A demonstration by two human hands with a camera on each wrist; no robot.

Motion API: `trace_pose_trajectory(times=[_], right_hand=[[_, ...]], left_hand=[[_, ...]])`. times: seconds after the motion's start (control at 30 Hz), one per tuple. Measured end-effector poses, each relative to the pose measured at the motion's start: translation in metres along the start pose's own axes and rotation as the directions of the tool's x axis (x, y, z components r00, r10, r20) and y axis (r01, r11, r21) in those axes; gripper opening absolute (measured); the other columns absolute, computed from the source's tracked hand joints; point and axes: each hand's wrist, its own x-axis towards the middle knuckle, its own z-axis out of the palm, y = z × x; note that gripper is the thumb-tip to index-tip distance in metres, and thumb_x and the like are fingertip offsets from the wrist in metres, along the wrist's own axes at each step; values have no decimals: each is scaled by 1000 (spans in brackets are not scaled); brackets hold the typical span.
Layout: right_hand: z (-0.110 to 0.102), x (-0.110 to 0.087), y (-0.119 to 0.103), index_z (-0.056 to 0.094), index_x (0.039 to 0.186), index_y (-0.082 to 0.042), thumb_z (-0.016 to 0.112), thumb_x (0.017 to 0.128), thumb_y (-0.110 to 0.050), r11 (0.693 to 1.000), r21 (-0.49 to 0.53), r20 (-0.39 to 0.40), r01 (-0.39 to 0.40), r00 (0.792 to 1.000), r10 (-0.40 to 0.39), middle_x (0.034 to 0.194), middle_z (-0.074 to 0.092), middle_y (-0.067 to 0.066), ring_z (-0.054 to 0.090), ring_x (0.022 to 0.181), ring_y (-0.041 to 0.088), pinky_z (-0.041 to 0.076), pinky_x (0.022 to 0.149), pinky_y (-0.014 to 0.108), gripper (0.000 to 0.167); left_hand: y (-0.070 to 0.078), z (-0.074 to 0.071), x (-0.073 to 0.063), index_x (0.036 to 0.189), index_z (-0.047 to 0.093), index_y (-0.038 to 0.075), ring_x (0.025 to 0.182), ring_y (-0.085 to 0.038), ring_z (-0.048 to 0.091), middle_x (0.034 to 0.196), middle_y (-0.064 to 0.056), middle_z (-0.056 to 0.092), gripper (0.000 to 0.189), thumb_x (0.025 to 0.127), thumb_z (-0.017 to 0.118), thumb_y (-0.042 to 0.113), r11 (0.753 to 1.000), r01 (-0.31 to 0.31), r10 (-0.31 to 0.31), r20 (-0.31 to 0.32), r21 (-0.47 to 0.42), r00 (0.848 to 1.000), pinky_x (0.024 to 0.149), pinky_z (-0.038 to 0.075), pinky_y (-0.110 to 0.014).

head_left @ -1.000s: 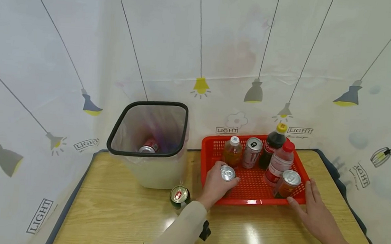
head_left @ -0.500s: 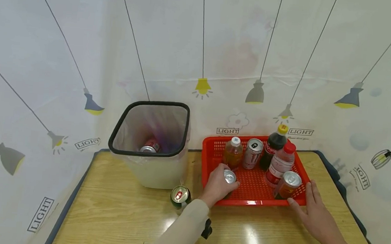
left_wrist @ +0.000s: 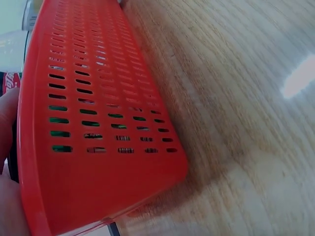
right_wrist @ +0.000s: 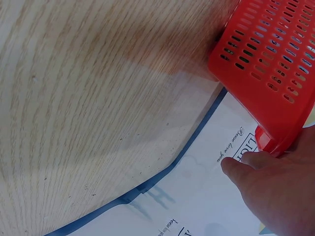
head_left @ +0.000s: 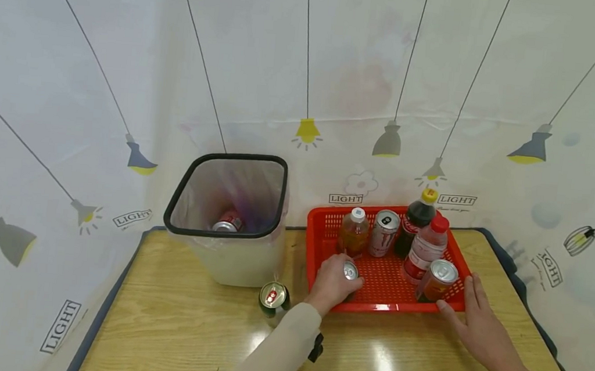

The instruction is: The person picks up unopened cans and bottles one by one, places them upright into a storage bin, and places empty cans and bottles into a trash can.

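In the head view my left hand [head_left: 333, 281] grips a drink can [head_left: 351, 271] with a silver top, inside the front left of a red plastic basket [head_left: 377, 308]. The can's body is mostly hidden by the hand and the rim. My right hand [head_left: 483, 325] rests on the basket's front right corner, thumb at the front rim and straight fingers along the right side. Beside it, inside the basket, stands an orange-brown can [head_left: 438, 281]. Also upright there are a red-capped bottle [head_left: 426, 251], a cola bottle [head_left: 414, 226], a pale energy drink can [head_left: 384, 233] and an amber drink bottle [head_left: 354, 233].
A lined trash bin [head_left: 234, 256] with a black rim stands left of the basket, a red can [head_left: 229, 222] lying inside. A dark green can [head_left: 274, 300] with a gold top stands on the wooden table [head_left: 176, 327], near my left forearm. A patterned curtain [head_left: 234, 58] hangs behind.
My left hand and its can have shifted slightly down and to the right within the basket. The right hand stays at the basket's corner.
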Motion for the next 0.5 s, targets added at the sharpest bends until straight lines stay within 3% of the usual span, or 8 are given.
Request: trace_pose_trajectory(times=[0.23,0.4,0.5], right_hand=[[-2,0,-1,-7,157,13,45,106,-58,1000,-9,1,-5,1000,5,164,-13,37,24,137,68,32,102,78,102],[-2,0,-2,-5,157,14,45,106,-58,1000,-12,1,-6,1000,6,164,-12,37,25,136,69,33,102,77,101],[-2,0,-2,-4,157,14,45,106,-58,1000,-11,-1,-3,1000,3,163,-11,38,24,137,69,32,102,78,101]], left_hand=[[2,2,-5,121,61,10,92,-17,59,104,-1,58,47,88,82,35,998,-16,16,-11,57,1000,86,57,-36],[0,4,-8,134,55,9,107,-20,59,122,-5,57,64,90,77,50,994,-64,67,-30,94,997,95,55,-38],[0,2,-12,141,52,9,116,-20,57,132,-7,54,67,93,75,49,991,-109,113,-52,75,992,101,53,-38]])
